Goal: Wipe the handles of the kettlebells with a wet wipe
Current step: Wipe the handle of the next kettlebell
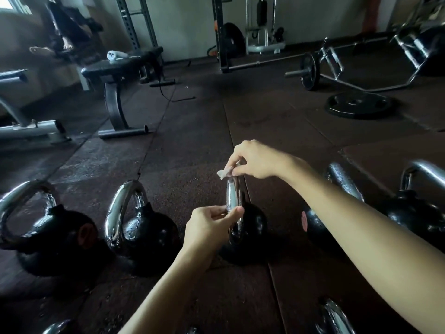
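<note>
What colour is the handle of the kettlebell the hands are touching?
The handle is shiny silver, on a black kettlebell; head view shows it.

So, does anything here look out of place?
Mostly no: the kettlebells stand upright in a row. Farther back a weight plate lies flat on the floor mat, off any bar, and a small white scrap lies near the bench.

A weight bench point(115, 68) stands far left; a plate point(358, 105) and barbell point(310, 71) lie right.

Right hand point(255, 160) pinching wet wipe point(225, 173) atop kettlebell handle point(233, 201), left hand point(212, 225) gripping handle lower
</note>
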A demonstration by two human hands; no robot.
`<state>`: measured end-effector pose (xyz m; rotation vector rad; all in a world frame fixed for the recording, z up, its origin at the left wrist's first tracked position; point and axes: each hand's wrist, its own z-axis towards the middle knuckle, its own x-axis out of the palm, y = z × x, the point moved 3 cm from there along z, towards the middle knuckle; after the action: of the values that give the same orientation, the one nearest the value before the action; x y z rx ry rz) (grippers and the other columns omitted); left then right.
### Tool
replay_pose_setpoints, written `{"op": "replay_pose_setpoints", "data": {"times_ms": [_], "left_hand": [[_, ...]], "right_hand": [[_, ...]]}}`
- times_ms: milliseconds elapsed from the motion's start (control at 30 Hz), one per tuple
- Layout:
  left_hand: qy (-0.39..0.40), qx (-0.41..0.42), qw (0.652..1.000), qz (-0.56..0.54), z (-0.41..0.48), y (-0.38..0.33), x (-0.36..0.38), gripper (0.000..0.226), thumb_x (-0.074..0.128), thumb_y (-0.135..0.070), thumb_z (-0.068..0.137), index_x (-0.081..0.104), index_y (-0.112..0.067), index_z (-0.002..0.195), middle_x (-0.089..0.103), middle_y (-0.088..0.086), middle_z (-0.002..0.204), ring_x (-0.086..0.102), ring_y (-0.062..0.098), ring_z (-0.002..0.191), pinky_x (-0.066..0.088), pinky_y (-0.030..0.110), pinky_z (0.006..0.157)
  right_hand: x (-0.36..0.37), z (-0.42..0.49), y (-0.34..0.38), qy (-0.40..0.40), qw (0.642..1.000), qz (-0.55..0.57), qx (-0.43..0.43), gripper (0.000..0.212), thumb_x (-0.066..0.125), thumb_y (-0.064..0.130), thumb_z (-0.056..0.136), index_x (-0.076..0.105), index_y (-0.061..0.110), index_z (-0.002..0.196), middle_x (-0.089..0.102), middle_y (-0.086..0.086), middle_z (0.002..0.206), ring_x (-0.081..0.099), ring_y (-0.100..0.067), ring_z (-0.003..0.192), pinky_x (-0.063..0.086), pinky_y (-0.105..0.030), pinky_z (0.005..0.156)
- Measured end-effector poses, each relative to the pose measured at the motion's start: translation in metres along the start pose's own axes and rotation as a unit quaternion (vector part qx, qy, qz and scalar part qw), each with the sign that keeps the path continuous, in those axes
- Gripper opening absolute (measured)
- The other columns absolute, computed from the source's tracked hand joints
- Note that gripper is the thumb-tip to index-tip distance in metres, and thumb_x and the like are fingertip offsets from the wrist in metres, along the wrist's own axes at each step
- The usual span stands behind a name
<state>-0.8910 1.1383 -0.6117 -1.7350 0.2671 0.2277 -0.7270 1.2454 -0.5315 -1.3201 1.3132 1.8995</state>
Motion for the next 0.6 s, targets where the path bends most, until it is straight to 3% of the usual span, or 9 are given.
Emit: {"op": "replay_pose_setpoints", "data": {"times_ms": [100, 167, 233, 300, 367, 533, 600], "left_hand": [[0.017, 0.016, 1.0, -0.009, -0.015, 0.011, -0.01, 0.025, 0.079, -0.043, 0.087, 0.082, -0.023, 0.101, 0.066, -0.015, 0.056, 0.042, -0.002, 0.039, 0.034, 0.015, 0.041], [0.026, 0.022, 0.999, -0.025, -0.026, 0.022, -0.014, 0.027, 0.079, -0.04, 0.087, 0.081, -0.018, 0.103, 0.055, -0.016, 0.05, 0.034, 0.0, 0.04, 0.028, 0.014, 0.039], [0.031, 0.018, 0.998, -0.05, -0.033, 0.029, -0.017, 0.034, 0.08, -0.039, 0.085, 0.079, -0.016, 0.11, 0.065, -0.015, 0.059, 0.034, 0.0, 0.043, 0.029, 0.013, 0.04], [0.033, 0.011, 0.997, -0.069, -0.034, 0.034, -0.021, 0.047, 0.082, -0.043, 0.079, 0.077, -0.015, 0.116, 0.079, -0.008, 0.081, 0.036, -0.001, 0.046, 0.031, 0.013, 0.042], [0.036, 0.011, 0.997, -0.072, -0.035, 0.035, -0.024, 0.054, 0.081, -0.047, 0.077, 0.075, -0.015, 0.121, 0.081, -0.002, 0.093, 0.036, 0.001, 0.048, 0.033, 0.014, 0.043], [0.055, 0.017, 0.996, -0.066, -0.034, 0.036, -0.031, 0.056, 0.079, -0.052, 0.075, 0.075, -0.017, 0.119, 0.081, -0.005, 0.096, 0.038, -0.002, 0.05, 0.034, 0.013, 0.045], [0.074, 0.016, 0.995, -0.059, -0.034, 0.039, -0.033, 0.057, 0.079, -0.049, 0.076, 0.074, -0.016, 0.123, 0.081, -0.008, 0.1, 0.041, -0.005, 0.047, 0.034, 0.012, 0.044]], "right_hand": [[0.002, -0.015, 0.014, 0.029, 0.998, -0.009, -0.047, 0.018, 0.075, 0.025, 0.092, 0.082, 0.038, 0.103, 0.065, 0.014, 0.085, 0.057, 0.01, 0.072, 0.039, -0.013, 0.064], [0.003, -0.025, 0.024, 0.03, 0.996, -0.021, -0.08, 0.017, 0.074, 0.026, 0.093, 0.082, 0.037, 0.105, 0.06, 0.013, 0.087, 0.055, 0.011, 0.073, 0.039, -0.012, 0.064], [0.004, -0.022, 0.031, 0.009, 0.995, -0.039, -0.087, 0.017, 0.072, 0.027, 0.094, 0.081, 0.035, 0.106, 0.058, 0.013, 0.088, 0.054, 0.004, 0.074, 0.039, -0.016, 0.067], [0.004, -0.014, 0.034, -0.008, 0.996, -0.052, -0.075, 0.018, 0.07, 0.026, 0.095, 0.082, 0.033, 0.107, 0.058, 0.015, 0.086, 0.052, 0.0, 0.075, 0.042, -0.024, 0.074], [0.003, -0.01, 0.035, -0.005, 0.997, -0.054, -0.063, 0.019, 0.07, 0.023, 0.096, 0.082, 0.03, 0.108, 0.06, 0.016, 0.085, 0.054, -0.001, 0.077, 0.044, -0.026, 0.077], [0.008, -0.019, 0.045, 0.04, 0.994, -0.046, -0.092, 0.019, 0.069, 0.025, 0.096, 0.081, 0.035, 0.107, 0.061, 0.009, 0.094, 0.053, -0.001, 0.079, 0.039, -0.015, 0.069], [0.01, -0.012, 0.044, 0.027, 0.995, -0.047, -0.083, 0.02, 0.067, 0.023, 0.097, 0.081, 0.035, 0.106, 0.062, 0.01, 0.093, 0.054, -0.004, 0.079, 0.041, -0.018, 0.07]]}}
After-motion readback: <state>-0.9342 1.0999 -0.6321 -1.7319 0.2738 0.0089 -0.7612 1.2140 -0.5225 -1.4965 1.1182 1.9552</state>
